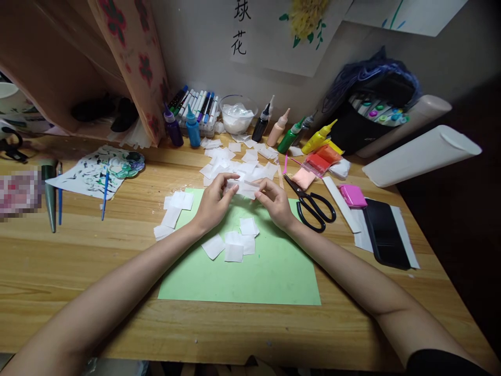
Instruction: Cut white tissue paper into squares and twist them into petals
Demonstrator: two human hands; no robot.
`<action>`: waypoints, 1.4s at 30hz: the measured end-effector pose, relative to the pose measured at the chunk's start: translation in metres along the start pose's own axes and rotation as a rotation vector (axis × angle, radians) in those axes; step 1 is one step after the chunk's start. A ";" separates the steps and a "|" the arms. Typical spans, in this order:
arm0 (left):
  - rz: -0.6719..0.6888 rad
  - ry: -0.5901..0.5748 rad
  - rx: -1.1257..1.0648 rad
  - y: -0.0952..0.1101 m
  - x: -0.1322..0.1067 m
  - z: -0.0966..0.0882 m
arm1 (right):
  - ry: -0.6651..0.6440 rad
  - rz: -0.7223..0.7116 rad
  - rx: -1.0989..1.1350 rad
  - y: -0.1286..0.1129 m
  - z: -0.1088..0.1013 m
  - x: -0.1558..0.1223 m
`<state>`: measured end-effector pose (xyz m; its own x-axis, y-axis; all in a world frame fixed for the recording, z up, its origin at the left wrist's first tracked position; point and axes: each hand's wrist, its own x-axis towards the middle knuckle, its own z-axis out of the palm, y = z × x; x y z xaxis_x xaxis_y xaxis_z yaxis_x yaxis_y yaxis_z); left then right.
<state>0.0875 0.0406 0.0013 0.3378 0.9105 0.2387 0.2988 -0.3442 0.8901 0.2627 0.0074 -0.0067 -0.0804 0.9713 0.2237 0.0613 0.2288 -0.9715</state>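
Observation:
Over the far edge of a green paper sheet [270,277], my left hand [213,201] and my right hand [276,201] together pinch a small square of white tissue paper [245,188] between their fingertips. Both hands have their fingers closed on it. Several more white squares [235,245] lie on the green sheet just below my hands. A bigger heap of squares [238,164] spreads over the wooden desk behind them. Another few squares [174,209] lie left of the sheet.
Black scissors [313,206] lie right of my right hand. Paint bottles [289,136], a glass bowl [238,115] and markers [195,104] line the back. A paint-stained paper with a palette [97,169] and brushes lies left. A black case [385,232] and white tube [422,154] sit right.

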 end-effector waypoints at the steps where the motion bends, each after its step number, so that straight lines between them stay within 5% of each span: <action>1: 0.002 0.030 -0.010 -0.001 0.000 0.000 | 0.024 -0.003 -0.024 0.000 0.000 0.001; 6: -0.055 0.193 -0.046 -0.007 0.004 0.000 | 0.112 0.031 -0.097 0.005 0.000 0.005; 12: 0.046 0.146 -0.058 0.000 0.002 0.000 | 0.102 0.166 -0.081 0.006 0.002 0.007; 17: 0.135 0.132 -0.069 0.006 -0.001 -0.001 | 0.016 0.106 -0.176 0.000 0.002 0.005; 25: -0.098 0.335 0.026 -0.006 0.005 -0.002 | 0.117 0.022 -0.344 -0.001 -0.011 0.013; 27: -0.128 0.331 0.087 -0.008 0.005 -0.002 | 0.033 -0.059 -0.440 -0.010 -0.019 0.017; 32: -0.005 0.434 0.194 -0.004 0.003 -0.001 | -0.727 -0.142 -0.571 -0.034 -0.029 0.016; 39: 0.023 0.418 0.163 -0.005 0.003 -0.001 | -0.751 -0.177 -0.598 -0.028 -0.020 0.010; 42: 0.019 0.290 0.139 -0.003 0.002 -0.002 | -0.720 -0.182 -0.516 -0.024 -0.019 0.012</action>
<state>0.0855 0.0442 0.0002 0.0821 0.9240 0.3736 0.4209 -0.3719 0.8273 0.2796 0.0145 0.0206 -0.7252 0.6814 0.0988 0.4114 0.5438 -0.7315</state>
